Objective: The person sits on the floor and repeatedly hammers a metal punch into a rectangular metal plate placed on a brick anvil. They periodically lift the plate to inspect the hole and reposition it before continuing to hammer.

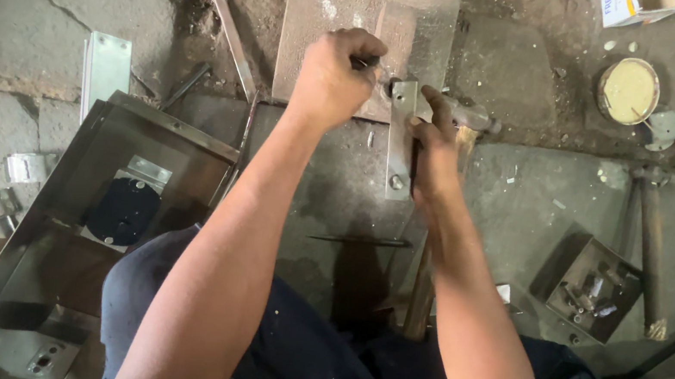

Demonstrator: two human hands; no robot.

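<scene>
Head view, looking down past both forearms at a concrete floor. Landmark: the square steel plate (351,18) lying flat in front of you.

- Your left hand (333,76) is fisted tight over the plate's near edge around a thin dark tool; only a stub shows beyond the knuckles, so what kind of tool it is stays a guess, maybe a punch or driver.
- Your right hand (437,146) pinches the narrow metal strip (400,141), fingers on its right edge, thumb side hidden. Likely held that way to keep it from shifting under the tool.
- Strip position: its far end rests on the plate's near edge, the rest hangs off toward you over the floor. Using the plate as a hard backing seems the reason.
- Long axis: runs away from you to toward you, nearly square to the plate's near edge, far end tipped slightly left. A bolt head sits near its near end.
- Right of the plate: a round tin (628,91) of yellowish paste, and a hammer (651,239) nearer you.
- Left of the plate, nearer you: an open metal box (117,213).
</scene>
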